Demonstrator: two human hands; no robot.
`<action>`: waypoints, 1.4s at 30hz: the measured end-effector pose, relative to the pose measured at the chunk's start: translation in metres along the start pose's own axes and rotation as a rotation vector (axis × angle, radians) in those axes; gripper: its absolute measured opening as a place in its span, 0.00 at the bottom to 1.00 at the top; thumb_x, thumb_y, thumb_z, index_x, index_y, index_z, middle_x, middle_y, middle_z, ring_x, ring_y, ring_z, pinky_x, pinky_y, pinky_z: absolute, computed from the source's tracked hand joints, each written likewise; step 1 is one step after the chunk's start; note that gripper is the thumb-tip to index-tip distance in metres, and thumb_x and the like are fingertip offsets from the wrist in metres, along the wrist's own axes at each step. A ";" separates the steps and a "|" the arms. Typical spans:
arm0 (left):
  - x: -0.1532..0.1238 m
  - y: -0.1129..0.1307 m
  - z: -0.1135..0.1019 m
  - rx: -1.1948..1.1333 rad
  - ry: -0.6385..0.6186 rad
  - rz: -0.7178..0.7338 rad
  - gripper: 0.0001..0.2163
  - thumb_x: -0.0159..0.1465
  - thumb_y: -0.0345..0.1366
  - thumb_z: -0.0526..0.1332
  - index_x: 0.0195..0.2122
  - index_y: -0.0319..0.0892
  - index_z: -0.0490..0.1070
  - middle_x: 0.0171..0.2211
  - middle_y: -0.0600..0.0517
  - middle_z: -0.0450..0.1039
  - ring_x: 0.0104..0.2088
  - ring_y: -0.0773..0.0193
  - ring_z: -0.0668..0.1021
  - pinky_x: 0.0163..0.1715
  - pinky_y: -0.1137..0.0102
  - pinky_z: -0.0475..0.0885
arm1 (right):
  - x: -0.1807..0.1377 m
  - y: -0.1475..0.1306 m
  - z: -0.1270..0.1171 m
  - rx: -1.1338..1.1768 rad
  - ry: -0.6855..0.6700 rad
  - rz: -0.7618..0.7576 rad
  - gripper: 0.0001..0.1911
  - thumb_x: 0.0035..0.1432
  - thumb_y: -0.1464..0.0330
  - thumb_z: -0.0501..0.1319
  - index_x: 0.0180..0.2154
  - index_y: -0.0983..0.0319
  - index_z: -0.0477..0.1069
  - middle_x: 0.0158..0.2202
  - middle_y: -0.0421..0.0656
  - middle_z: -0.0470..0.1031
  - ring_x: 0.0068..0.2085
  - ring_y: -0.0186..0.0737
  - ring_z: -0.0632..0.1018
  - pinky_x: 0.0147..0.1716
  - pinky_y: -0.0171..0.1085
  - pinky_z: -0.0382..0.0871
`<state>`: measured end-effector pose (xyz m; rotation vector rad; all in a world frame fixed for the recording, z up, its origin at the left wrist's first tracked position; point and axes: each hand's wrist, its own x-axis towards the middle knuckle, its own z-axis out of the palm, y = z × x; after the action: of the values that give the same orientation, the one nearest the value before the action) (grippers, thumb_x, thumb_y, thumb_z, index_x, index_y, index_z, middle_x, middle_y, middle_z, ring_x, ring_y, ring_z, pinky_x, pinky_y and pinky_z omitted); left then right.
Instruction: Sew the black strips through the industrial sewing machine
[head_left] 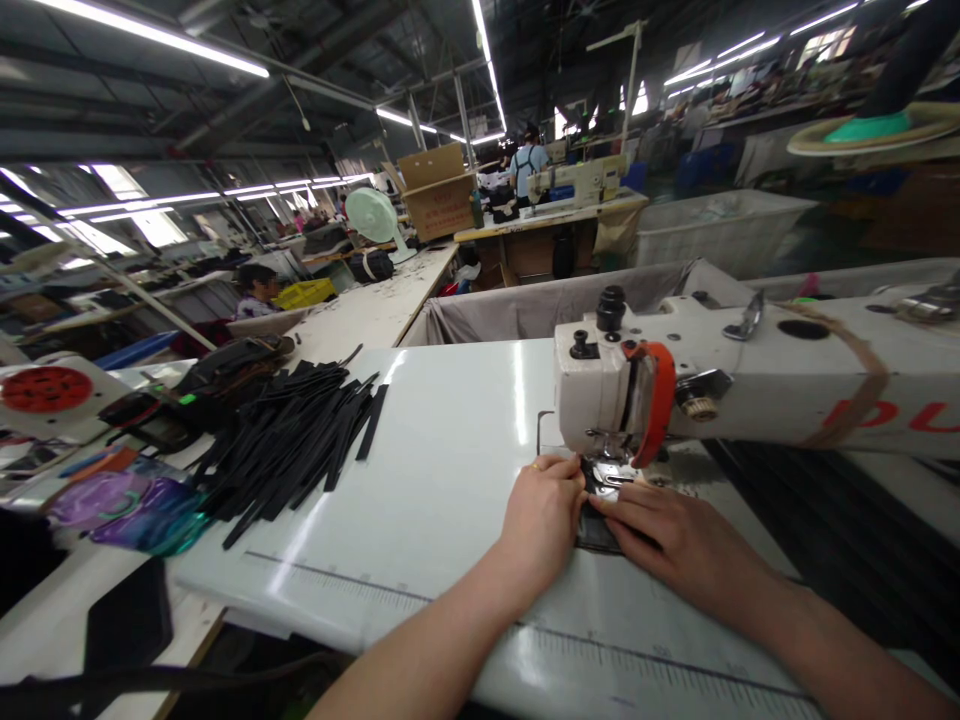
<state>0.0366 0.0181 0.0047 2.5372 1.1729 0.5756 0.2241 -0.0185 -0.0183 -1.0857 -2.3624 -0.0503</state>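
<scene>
A white sewing machine stands on a glossy white table. Under its presser foot lies a small dark piece of material. My left hand rests on the piece's left edge with fingers curled, a ring on one finger. My right hand lies flat across the piece from the right, fingers stretched toward the needle area. Both hands press the piece against the table.
A heap of black strips lies at the table's left. Beyond it are dark bags, coloured plastic and a red-and-white spool holder. A grey fabric bin stands behind the table. Other people sit at benches farther back.
</scene>
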 end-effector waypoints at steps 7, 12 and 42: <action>-0.001 -0.001 0.001 -0.015 0.009 -0.002 0.09 0.67 0.29 0.57 0.33 0.40 0.76 0.41 0.49 0.76 0.43 0.58 0.74 0.49 0.65 0.71 | 0.003 0.002 0.003 -0.081 -0.063 0.092 0.15 0.65 0.70 0.53 0.51 0.61 0.72 0.46 0.48 0.78 0.40 0.43 0.80 0.37 0.42 0.78; -0.003 0.002 -0.003 -0.004 0.012 -0.009 0.08 0.67 0.28 0.58 0.32 0.39 0.76 0.42 0.49 0.77 0.44 0.58 0.75 0.49 0.64 0.71 | 0.001 0.002 0.003 -0.087 -0.038 0.070 0.15 0.65 0.71 0.53 0.49 0.61 0.73 0.47 0.48 0.78 0.41 0.43 0.80 0.38 0.42 0.78; 0.020 -0.034 -0.006 0.053 0.193 -0.263 0.07 0.65 0.32 0.59 0.31 0.42 0.75 0.36 0.48 0.74 0.42 0.57 0.73 0.48 0.63 0.68 | -0.003 -0.011 -0.001 -0.081 -0.057 -0.005 0.16 0.65 0.73 0.49 0.49 0.62 0.72 0.42 0.47 0.78 0.42 0.41 0.80 0.41 0.40 0.77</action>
<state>0.0231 0.0554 0.0006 2.3556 1.5773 0.7426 0.2183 -0.0284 -0.0169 -1.1339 -2.4326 -0.1185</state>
